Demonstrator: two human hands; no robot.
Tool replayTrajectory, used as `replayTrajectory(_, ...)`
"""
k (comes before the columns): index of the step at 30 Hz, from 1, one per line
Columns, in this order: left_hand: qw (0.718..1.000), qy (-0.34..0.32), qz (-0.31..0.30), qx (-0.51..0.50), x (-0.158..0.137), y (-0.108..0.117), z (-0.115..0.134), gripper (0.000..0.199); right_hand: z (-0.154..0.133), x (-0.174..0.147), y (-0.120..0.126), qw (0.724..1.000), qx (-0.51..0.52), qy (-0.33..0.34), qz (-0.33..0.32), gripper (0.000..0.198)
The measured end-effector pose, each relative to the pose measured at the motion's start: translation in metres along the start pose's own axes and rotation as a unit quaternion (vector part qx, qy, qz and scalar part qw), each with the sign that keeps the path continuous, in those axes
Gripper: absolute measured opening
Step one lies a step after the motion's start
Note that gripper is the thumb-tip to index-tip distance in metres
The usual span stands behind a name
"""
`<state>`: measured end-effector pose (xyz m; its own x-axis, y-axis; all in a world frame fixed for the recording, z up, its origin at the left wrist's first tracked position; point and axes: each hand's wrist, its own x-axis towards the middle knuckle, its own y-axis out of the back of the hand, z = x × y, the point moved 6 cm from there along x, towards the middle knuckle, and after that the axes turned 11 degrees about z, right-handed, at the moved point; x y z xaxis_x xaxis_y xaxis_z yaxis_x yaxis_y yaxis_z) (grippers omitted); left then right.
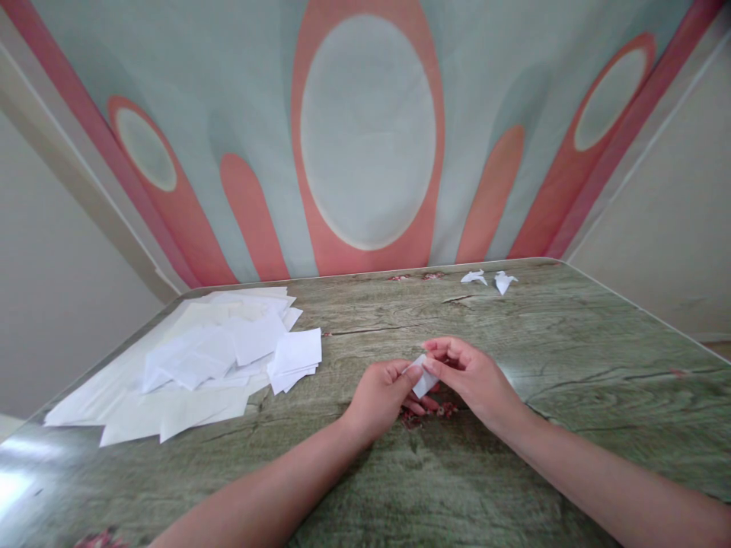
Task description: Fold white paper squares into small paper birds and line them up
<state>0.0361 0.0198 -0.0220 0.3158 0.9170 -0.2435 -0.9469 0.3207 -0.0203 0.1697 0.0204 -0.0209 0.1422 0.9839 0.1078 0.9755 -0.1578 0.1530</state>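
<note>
A small folded piece of white paper [423,386] is held up between both hands, just above the wood-grain table. My left hand [384,396] pinches its left side, thumb on top and fingers curled beneath. At its upper right corner, the thumb and fingertips of my right hand [465,373] close on the paper. The fold details are too small to make out, and the fingers partly cover its edges.
To the left lies a wide spread of white paper sheets [199,411], with a small stack of square papers [297,352] beside it. Two folded paper figures [473,278] [505,282] stand at the table's [571,335] far right. A patterned backdrop [365,262] rises behind the far edge.
</note>
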Motion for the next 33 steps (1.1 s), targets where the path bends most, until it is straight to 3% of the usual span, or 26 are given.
replayTrajectory(5,0.997,-0.036,0.044,0.052,-0.001,0.001,-0.004,0.029,-0.018,-0.006,0.0,0.991,-0.105,0.084,0.012,0.024)
replayTrajectory(14,0.995,-0.028,0.033,0.094,-0.004,-0.006,-0.007,0.025,-0.024,-0.015,-0.007,0.97,-0.16,0.183,0.018,0.028)
replayTrajectory(21,0.996,-0.059,0.013,0.059,-0.001,0.002,0.004,0.03,-0.028,-0.013,-0.001,0.976,-0.129,0.172,0.026,0.026)
replayTrajectory(28,0.965,-0.167,0.145,0.14,0.0,0.024,0.018,0.029,-0.015,-0.01,-0.007,0.989,-0.133,0.065,-0.012,0.031)
replayTrajectory(33,0.975,-0.132,0.126,0.127,0.001,0.02,0.013,0.031,-0.018,-0.011,-0.008,0.988,-0.123,0.087,-0.033,0.035)
